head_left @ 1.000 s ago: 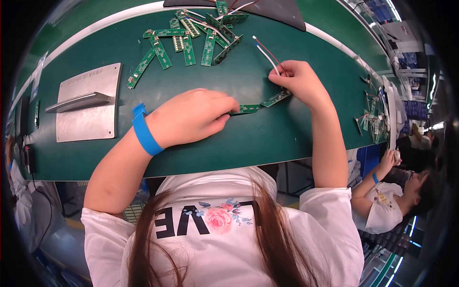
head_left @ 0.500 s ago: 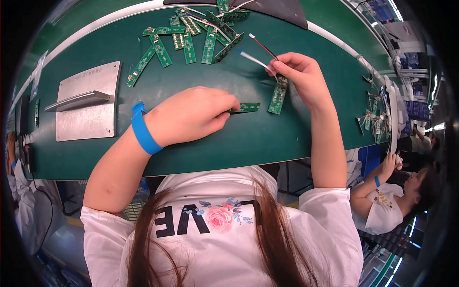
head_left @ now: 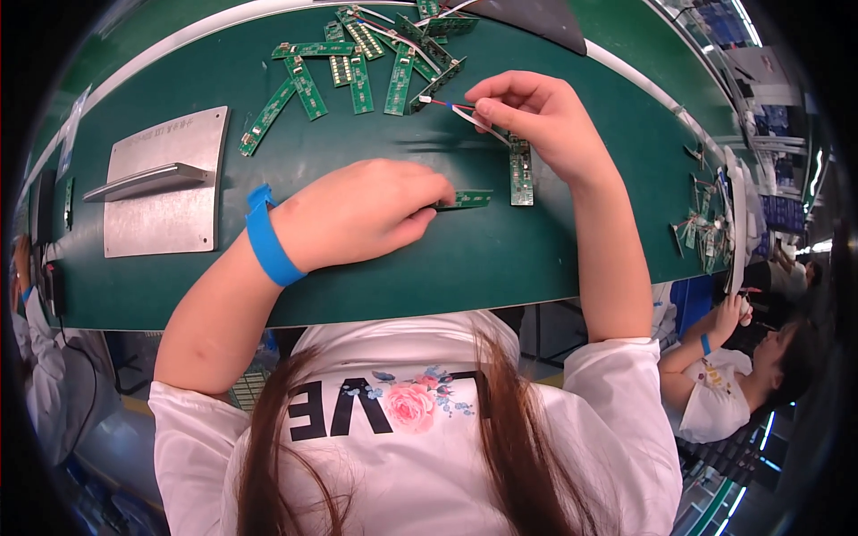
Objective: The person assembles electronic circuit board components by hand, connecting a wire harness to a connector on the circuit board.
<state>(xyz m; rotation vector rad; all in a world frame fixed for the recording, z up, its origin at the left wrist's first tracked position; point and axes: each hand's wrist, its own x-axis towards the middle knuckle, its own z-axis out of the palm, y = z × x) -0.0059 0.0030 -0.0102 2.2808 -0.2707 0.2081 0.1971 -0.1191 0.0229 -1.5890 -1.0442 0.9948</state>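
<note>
My left hand (head_left: 380, 210), a blue band on its wrist, is low over the green work surface, its fingers closed on one end of a small green circuit board (head_left: 471, 199). To its right, my right hand (head_left: 541, 116) is raised and pinches thin wires (head_left: 463, 108) between thumb and fingers. These are a red and black pair with a white plug (head_left: 425, 99), beside a white cable with a blue tip. From the white cable a second narrow green circuit board (head_left: 521, 175) hangs upright below my fingers. Part of each board is hidden by the hands.
A pile of green circuit boards (head_left: 360, 85), some with wires, lies at the far middle. On the left is a metal plate (head_left: 170, 223) with a raised bar. More wired boards (head_left: 702, 228) lie at the right edge. A person (head_left: 724, 384) sits at the right.
My right hand has shifted left and its grip has moved onto the wires. The wired board has swung to hang straighter, and the plug now points left. My left hand has barely moved.
</note>
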